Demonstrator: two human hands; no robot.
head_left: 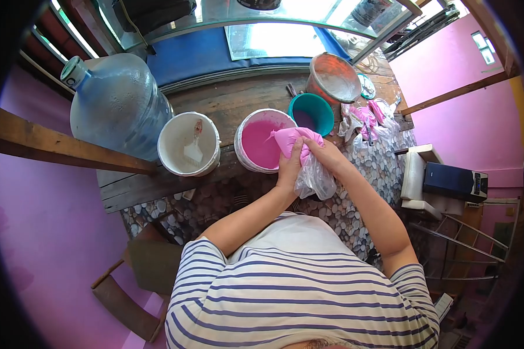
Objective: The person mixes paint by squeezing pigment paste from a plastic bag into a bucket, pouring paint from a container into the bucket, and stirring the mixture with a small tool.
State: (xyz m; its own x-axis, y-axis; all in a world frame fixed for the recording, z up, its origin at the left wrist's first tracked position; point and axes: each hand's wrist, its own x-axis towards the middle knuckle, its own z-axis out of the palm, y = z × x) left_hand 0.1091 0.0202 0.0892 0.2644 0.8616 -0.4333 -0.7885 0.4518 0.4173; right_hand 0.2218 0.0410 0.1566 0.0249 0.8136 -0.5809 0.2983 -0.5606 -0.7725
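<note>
Both hands grip a clear plastic bag of pink paint point(294, 141) over the right rim of a white bucket point(256, 139) with pink paint inside. My left hand point(290, 166) is closed round the bag's lower left side, and my right hand point(327, 156) is closed on its right side. The bag's pink corner points left over the bucket's opening, while its loose clear end hangs below my hands. Just behind the bag stands a teal bucket point(311, 113). Left of the paint bucket, a white bucket point(188, 144) holds a brush or scraper with a pale end.
A large water bottle point(115, 107) stands at the left of the wooden table point(215, 99). An orange-grey bucket point(335, 78) and crumpled pink-stained bags point(370, 122) are at the back right. A chair point(151, 264) is at lower left, a black speaker point(455, 181) at right.
</note>
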